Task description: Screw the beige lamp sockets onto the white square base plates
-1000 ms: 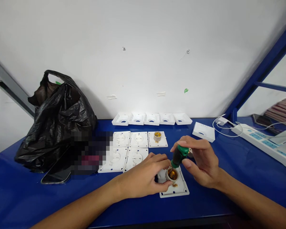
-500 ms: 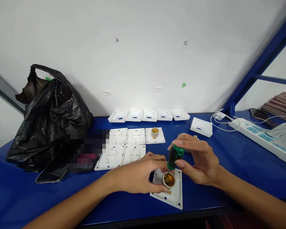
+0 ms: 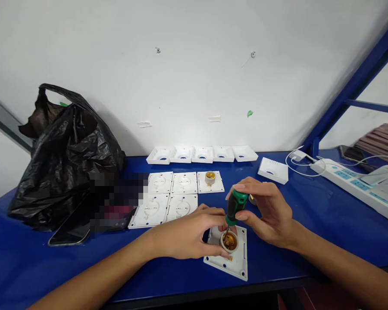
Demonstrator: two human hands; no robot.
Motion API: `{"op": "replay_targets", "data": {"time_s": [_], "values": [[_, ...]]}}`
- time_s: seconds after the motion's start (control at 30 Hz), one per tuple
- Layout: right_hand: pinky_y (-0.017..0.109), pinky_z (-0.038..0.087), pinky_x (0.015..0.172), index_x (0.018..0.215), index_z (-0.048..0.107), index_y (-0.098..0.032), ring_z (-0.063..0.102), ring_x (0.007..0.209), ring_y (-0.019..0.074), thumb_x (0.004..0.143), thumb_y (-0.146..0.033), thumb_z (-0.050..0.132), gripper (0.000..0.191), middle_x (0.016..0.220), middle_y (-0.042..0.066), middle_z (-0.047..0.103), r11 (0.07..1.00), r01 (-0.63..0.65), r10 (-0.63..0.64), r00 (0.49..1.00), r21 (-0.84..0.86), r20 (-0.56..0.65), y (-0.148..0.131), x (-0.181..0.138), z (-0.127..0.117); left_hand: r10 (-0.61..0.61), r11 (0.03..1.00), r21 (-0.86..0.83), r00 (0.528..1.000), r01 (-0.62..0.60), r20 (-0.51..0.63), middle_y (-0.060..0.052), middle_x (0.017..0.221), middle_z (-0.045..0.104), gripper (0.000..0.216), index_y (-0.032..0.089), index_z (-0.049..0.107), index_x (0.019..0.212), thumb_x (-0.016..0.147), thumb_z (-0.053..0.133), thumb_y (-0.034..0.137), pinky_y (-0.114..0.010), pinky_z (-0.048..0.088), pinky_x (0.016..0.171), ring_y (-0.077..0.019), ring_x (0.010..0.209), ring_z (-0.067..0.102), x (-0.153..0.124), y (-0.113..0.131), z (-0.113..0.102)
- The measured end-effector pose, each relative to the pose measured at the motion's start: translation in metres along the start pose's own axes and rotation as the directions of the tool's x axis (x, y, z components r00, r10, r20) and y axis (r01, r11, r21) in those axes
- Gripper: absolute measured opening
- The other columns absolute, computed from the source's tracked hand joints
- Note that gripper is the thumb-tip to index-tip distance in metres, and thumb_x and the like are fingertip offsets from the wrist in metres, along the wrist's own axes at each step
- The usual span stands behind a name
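Note:
A short screwdriver (image 3: 235,206) with a green and black handle stands nearly upright in my right hand (image 3: 270,213), gripped between thumb and fingers. Its shaft reaches down into a round lamp socket (image 3: 230,243) with a brass-coloured inside; the tip is hidden in there. The socket sits on a square white base plate (image 3: 228,265) near the table's front edge. My left hand (image 3: 194,234) is closed around the socket, thumb at the near side and fingers behind it. Partly behind my right hand lies another socket (image 3: 252,199).
Several white plates (image 3: 183,183) lie at centre left, one bearing a socket (image 3: 210,177). Several white covers (image 3: 202,154) line the wall, another cover (image 3: 273,170) lies apart. A black bag (image 3: 67,159) and a phone (image 3: 71,226) occupy the left, a power strip (image 3: 349,178) the right.
The screwdriver's handle and my right hand have shifted slightly left, the handle tilting a little more upright. My left hand keeps its place on the socket.

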State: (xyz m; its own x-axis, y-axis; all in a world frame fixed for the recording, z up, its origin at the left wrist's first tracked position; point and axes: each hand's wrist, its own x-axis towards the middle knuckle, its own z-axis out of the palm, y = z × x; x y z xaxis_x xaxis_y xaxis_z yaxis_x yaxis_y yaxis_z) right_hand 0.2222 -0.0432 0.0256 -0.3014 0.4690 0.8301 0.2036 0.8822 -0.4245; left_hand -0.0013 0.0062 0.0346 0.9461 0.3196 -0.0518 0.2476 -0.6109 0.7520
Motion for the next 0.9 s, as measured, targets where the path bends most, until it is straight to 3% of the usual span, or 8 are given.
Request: {"op": "replay_targets", "data": {"time_s": [0.17, 0.5, 0.7, 0.9], "values": [[0.039, 0.061, 0.072, 0.150, 0.054, -0.024, 0.072, 0.091, 0.0234, 0.101, -0.019, 0.070, 0.052, 0.100, 0.007, 0.070, 1.000, 0.009, -0.009, 1.000, 0.005, -0.006, -0.0019, -0.0012, 0.0022, 0.031, 0.999, 0.007, 0.999, -0.031, -0.008, -0.004, 0.118, 0.069, 0.036, 0.029, 0.072, 0.128, 0.095, 0.083, 0.036, -0.041, 0.046, 0.105, -0.0252, 0.111, 0.064, 0.0000, 0.0007, -0.0002], [0.040, 0.060, 0.068, 0.150, 0.053, -0.025, 0.071, 0.091, 0.0253, 0.104, -0.019, 0.064, 0.048, 0.092, 0.006, 0.069, 1.000, -0.003, 0.003, 1.000, -0.002, 0.001, -0.0018, -0.0018, 0.0035, 0.022, 0.999, -0.028, 1.000, -0.023, -0.007, -0.004, 0.127, 0.068, 0.029, 0.027, 0.073, 0.120, 0.094, 0.083, 0.036, -0.042, 0.043, 0.110, -0.0279, 0.121, 0.063, 0.0001, 0.0005, 0.0004], [0.040, 0.060, 0.068, 0.153, 0.049, -0.026, 0.069, 0.092, 0.0255, 0.106, -0.021, 0.059, 0.048, 0.092, 0.006, 0.067, 0.999, -0.035, 0.035, 0.999, 0.010, 0.031, -0.0024, -0.0014, 0.0030, -0.024, 0.999, -0.035, 0.999, 0.024, -0.022, -0.003, 0.116, 0.067, 0.026, 0.026, 0.074, 0.112, 0.092, 0.084, 0.040, -0.041, 0.047, 0.105, -0.0267, 0.113, 0.064, -0.0006, -0.0029, 0.0027], [0.039, 0.058, 0.068, 0.153, 0.051, -0.024, 0.068, 0.091, 0.0248, 0.104, -0.017, 0.062, 0.051, 0.094, 0.006, 0.067, 1.000, -0.021, 0.020, 0.999, 0.011, 0.034, -0.0040, -0.0008, 0.0020, 0.009, 0.999, -0.038, 1.000, -0.009, -0.021, -0.003, 0.117, 0.068, 0.025, 0.026, 0.074, 0.114, 0.093, 0.083, 0.038, -0.042, 0.044, 0.109, -0.0258, 0.113, 0.064, 0.0002, -0.0012, 0.0018]]}}
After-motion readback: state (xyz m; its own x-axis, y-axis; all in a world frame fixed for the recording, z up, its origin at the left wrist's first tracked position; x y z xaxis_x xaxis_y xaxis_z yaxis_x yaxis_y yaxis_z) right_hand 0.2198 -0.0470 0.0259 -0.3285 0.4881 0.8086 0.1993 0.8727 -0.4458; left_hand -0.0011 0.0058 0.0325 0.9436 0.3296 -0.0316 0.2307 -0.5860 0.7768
